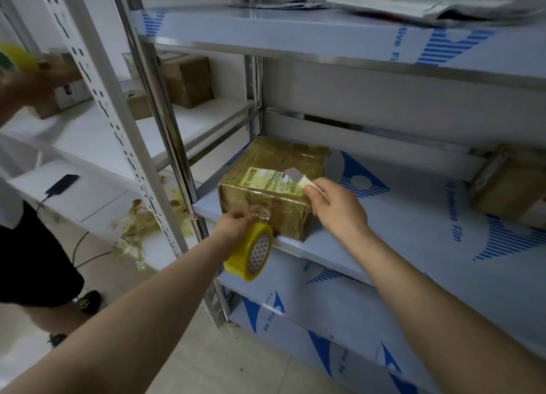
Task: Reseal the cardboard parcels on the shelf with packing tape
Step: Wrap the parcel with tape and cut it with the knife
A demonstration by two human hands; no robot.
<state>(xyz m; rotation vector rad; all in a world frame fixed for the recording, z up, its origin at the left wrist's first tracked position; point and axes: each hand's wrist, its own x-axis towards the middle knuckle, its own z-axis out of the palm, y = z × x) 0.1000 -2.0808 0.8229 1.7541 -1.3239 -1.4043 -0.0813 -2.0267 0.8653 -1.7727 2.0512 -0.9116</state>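
Parcel (266, 157), brown cardboard with a yellow label, sits at frame centre near the left front corner of the middle shelf (413, 216). Left hand (233, 229) grips the yellow tape roll (251, 253), which hangs just below the shelf edge, with fingers (243, 216) at the loose tape end on the parcel's front face. Right hand (336, 207) pinches a small white object (308, 183) over the parcel's top right edge; a second parcel (502, 192) lies at frame right.

- Cardboard parcel (273, 186), centre of the frame: brown, wrapped in glossy, wrinkled tape.
- Tape roll (249, 251): shiny yellow plastic.
- Shelf (413, 216): smooth, film-covered board.
- Upright post (159, 98): polished metal.
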